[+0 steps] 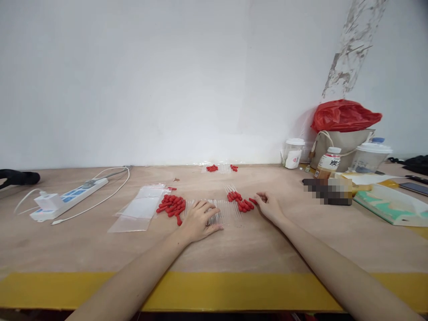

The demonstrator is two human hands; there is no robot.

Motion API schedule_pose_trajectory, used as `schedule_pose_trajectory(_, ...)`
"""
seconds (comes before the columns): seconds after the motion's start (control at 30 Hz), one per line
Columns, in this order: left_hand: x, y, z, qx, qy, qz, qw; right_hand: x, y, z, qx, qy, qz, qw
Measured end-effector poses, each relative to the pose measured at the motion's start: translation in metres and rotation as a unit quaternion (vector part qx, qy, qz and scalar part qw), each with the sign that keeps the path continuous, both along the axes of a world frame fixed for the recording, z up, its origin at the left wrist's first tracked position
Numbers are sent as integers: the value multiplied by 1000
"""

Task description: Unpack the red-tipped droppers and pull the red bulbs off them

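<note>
My left hand lies with fingers spread over a row of thin clear tubes, covering part of it. Left of it is a heap of small red rubber-like bulbs. My right hand has thumb and fingertips closed on one red bulb, at the right of the row. Close by, a smaller cluster of red bulbs rests against the tubes' right end. Other red bulbs lie just behind, with thin clear tubes sticking out beyond them.
Clear plastic bags lie left of the heap. Farther left is a white power strip with cables. More red pieces lie in clear plastic by the wall. Cups, a bottle and a notebook stand or lie at the right.
</note>
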State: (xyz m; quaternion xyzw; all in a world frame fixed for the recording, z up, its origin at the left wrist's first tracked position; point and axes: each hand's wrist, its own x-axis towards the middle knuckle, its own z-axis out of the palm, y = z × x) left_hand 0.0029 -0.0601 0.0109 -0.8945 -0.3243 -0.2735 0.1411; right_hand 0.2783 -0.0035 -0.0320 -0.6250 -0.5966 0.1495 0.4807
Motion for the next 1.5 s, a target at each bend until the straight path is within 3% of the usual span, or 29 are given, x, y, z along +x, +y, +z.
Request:
schedule_pose_trajectory(0.17, -4, -3, 2, -2, -3, 11, 1000, 3, 9, 8, -22, 3, -17, 1000)
schedule_pose_trajectory(0.43, -6, -5, 2, 2, -6, 21, 1000, -25, 18, 46, -79, -75, 14, 994)
schedule_pose_trajectory(0.57, -8, -6, 3, 4, -7, 30, 1000, -43, 19, 51, -133, -159, 23, 978)
schedule_pose_trajectory(0.7, -9, -6, 3, 4, -8, 28, 1000, -49, 21, 52, -131, -170, 15, 977)
schedule_pose_trajectory(0.83, -9, -5, 3, -1, -9, 31, 999, -44, 17, 58, -90, -164, 6, 982)
schedule_pose_trajectory(0.97, -8, -4, 1, 4, -25, 45, 999, -37, -10, 60, 4, -173, 44, 984)
schedule_pose_trajectory(1.07, -5, -4, -1, 20, -35, 45, 998, -37, -40, 52, 154, -237, 122, 951)
schedule_pose_trajectory(1.17, -3, -5, -1, 29, -33, 31, 999, -43, -63, 40, 212, -268, 177, 923)
schedule_pose_trajectory(1.33, 1, -6, -3, 30, -12, -14, 999, -56, -74, 29, 239, -252, 199, 916)
schedule_pose_trajectory(1.5, 3, -4, -8, 50, -4, -1, 999, -60, -73, 27, 238, -243, 196, 920)
